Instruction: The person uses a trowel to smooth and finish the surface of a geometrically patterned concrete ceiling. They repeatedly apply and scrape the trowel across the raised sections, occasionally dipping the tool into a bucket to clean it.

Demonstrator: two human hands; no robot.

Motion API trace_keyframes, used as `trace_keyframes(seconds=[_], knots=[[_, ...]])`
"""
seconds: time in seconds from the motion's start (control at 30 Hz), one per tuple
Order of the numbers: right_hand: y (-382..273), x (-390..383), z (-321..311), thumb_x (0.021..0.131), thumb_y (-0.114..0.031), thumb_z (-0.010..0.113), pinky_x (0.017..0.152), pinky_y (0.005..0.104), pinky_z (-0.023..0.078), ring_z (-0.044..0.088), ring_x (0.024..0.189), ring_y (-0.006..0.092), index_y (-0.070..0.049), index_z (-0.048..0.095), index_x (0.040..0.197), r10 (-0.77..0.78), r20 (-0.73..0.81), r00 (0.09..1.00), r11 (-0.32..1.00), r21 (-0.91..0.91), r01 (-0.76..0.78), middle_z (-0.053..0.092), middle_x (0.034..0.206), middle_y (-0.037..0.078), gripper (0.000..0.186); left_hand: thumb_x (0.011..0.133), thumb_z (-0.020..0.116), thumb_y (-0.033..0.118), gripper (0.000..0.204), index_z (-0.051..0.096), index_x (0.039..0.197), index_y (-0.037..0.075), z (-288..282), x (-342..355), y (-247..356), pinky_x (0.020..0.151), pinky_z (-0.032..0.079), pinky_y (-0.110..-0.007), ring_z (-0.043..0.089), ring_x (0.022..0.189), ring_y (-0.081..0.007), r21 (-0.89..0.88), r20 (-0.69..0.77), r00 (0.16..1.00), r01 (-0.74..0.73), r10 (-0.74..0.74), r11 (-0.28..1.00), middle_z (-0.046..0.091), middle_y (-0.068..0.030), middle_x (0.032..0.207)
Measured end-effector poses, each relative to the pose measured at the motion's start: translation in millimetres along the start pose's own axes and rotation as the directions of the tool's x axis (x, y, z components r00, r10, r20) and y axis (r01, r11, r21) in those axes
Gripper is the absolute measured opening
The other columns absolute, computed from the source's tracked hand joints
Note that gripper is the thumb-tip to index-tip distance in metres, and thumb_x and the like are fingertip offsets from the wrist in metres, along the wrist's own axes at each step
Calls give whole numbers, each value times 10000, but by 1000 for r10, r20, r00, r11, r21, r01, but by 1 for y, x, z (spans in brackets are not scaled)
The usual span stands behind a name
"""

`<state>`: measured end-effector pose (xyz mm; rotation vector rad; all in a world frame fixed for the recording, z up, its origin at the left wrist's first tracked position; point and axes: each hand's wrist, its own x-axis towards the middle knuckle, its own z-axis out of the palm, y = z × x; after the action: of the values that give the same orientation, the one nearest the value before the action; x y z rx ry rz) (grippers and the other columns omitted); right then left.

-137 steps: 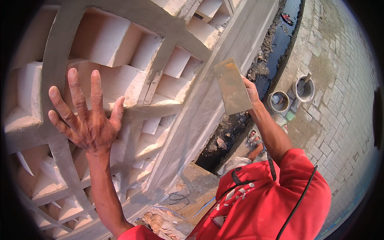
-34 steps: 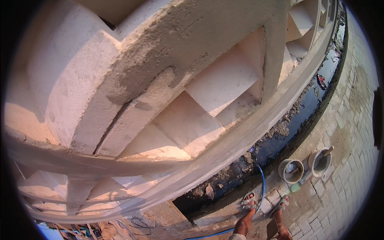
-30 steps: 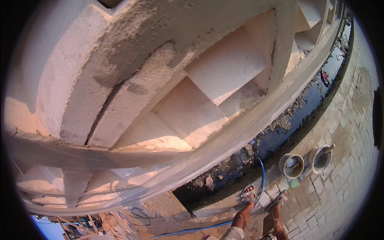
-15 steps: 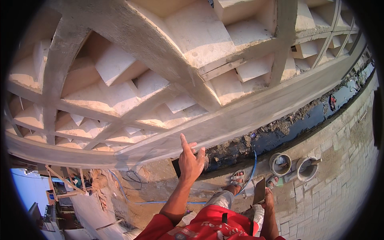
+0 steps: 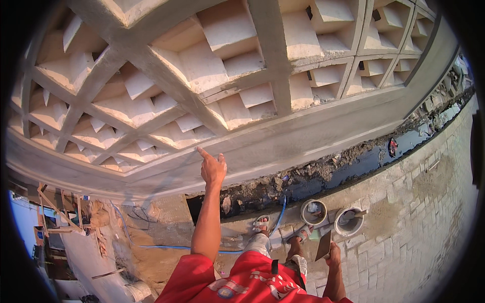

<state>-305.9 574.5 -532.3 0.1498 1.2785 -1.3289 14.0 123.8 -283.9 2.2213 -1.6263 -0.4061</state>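
My left hand (image 5: 212, 168) is raised beside the smooth concrete band (image 5: 303, 132) below a pale lattice wall (image 5: 277, 65) of square recesses and angled blocks; its fingers are apart and empty, index finger pointing at the band's upper part. Whether it touches the surface I cannot tell. My right hand (image 5: 333, 254) is low on the right, closed on a flat rectangular trowel (image 5: 323, 246), held beside my leg. I stand in sandals (image 5: 261, 223) at the edge of a ditch, wearing a red shirt.
The ditch (image 5: 364, 164) holds dark water and rubble along the wall's foot. Two buckets (image 5: 305, 214) (image 5: 347, 228), one with a handle sticking out, stand on the paving (image 5: 399, 237) beside my feet. A blue hose (image 5: 187, 247) crosses the ground. Wooden framing (image 5: 55, 227) is at far left.
My view has swung back from the close-up to more of the lattice wall. My left hand has come into view and moved up toward the band; the trowel remains in my right hand.
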Motion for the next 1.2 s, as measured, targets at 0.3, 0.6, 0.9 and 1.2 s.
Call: trace_keyframes(seconds=[0.3,0.6,0.9,1.2], knots=[[-18,-25,-101,903,-138,394,676,302,481,593,779,170,11,576,976,-95,-10,995,994,-60,94,612,883,92,246,824,553,268,866,-3,1335,-154,26,-24,86,745,504,-430,629,807,-381,136,12,1000,-13,12,991,629,-259,874],[-48,-31,-114,868,-145,495,595,346,471,588,699,248,41,542,988,-85,-8,996,996,1,85,605,835,132,227,822,548,242,900,-76,1313,-182,67,-60,170,697,516,-414,635,794,-355,4,123,991,-55,54,998,632,-251,842],[19,-14,-236,747,-29,590,491,423,406,536,594,356,66,479,1001,-631,423,650,151,-755,638,560,752,182,293,811,583,243,953,-116,1315,-164,111,-84,246,691,534,-396,644,783,-353,-110,170,980,-87,105,990,630,-249,905],[-75,-71,-143,806,-97,557,492,368,420,560,606,283,29,541,949,-673,370,641,223,-724,653,575,736,147,191,832,545,224,834,-5,1354,-126,134,-147,343,634,501,-438,625,692,-362,-362,319,728,-498,607,788,624,-242,819]])
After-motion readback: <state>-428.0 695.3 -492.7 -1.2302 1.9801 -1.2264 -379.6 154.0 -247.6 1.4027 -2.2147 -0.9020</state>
